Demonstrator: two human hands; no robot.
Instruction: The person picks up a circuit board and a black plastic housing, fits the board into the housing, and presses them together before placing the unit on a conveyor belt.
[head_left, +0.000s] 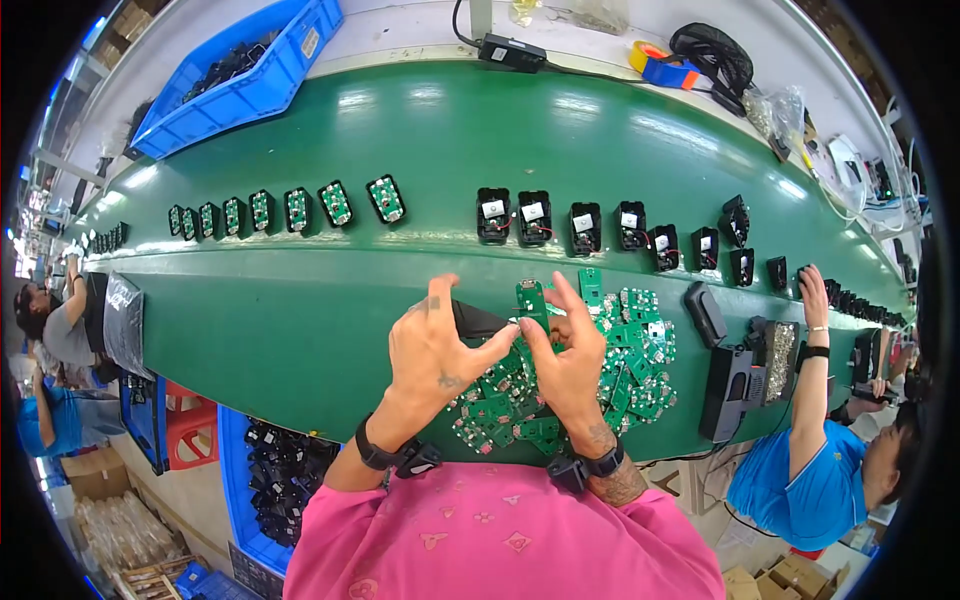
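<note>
Over the green table (250, 330), I have the left hand (428, 350) curled partly closed on a black casing (476, 321) and the right hand (570, 368) pinching a green circuit board (531, 298) between thumb and fingers — close together, by a heap of loose boards (632, 372). Beyond them, open black casings (586, 232) sit spaced out.

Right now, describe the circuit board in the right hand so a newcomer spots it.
On the green table, find the heap of circuit boards in front of the pink shirt. Over its left part, the right hand holds a small green board beside the black part. Unlike its loose neighbours, it sits between thumb and fingers.
</note>
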